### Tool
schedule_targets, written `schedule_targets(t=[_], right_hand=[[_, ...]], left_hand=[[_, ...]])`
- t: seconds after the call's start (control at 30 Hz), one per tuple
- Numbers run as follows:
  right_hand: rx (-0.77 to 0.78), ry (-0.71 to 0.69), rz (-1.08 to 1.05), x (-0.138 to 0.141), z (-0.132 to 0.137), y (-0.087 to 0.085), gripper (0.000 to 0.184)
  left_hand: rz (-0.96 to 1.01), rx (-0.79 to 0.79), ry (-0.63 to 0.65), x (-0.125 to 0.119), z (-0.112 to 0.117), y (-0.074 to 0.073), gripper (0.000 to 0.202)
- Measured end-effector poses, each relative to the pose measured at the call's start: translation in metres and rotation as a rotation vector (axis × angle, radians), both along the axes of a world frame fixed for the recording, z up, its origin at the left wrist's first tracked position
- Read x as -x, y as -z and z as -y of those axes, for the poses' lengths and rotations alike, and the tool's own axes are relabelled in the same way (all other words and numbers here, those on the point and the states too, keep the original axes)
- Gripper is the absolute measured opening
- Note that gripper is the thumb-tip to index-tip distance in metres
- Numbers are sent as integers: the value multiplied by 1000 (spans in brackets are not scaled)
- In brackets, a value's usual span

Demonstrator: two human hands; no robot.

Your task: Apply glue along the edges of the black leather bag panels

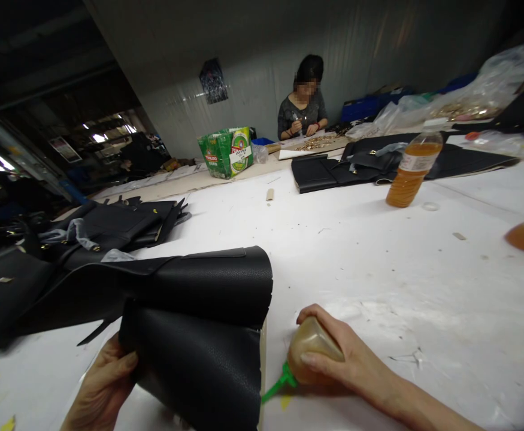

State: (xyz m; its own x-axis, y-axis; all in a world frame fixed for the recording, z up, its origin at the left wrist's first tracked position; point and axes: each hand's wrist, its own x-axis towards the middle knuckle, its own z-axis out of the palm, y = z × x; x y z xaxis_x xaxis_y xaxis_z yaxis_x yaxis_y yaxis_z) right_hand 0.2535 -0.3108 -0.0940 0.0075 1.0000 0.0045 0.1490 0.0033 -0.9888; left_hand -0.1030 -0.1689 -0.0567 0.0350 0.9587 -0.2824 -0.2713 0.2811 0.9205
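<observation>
My left hand grips the lower left edge of a folded black leather piece that stands bent over the white table. My right hand is wrapped round a small amber glue bottle lying on its side. Its green nozzle points left and touches the inner edge of the leather piece near the bottom of the view.
More black leather pieces are piled at the left and others lie at the back. A plastic bottle of amber liquid stands mid-right. A green carton sits far back. Another person works at the far end.
</observation>
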Motion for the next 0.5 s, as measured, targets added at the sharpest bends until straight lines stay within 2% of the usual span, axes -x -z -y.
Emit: schedule_targets(t=[0.07,0.2,0.27,0.33,0.43,0.5], right_hand=[[-8,2,13,-1,-4,-2,34],[-74,216,151,-14,-25,-4,35],[-101,269,177,-18,-31,-4,36],[-100,232,156,-18,-30,-4,35],[-35,36,61,-14,-21,-4,31],[-18,-17,35,-13,-19,-4,30]], left_hand=[[1,0,7,0,0,0,42],[18,-18,-3,-3,2,-1,43],[25,-30,-15,-5,3,0,45],[17,-32,-24,-5,5,1,45],[25,-22,-24,-5,5,1,47],[43,-26,-23,-6,4,0,48]])
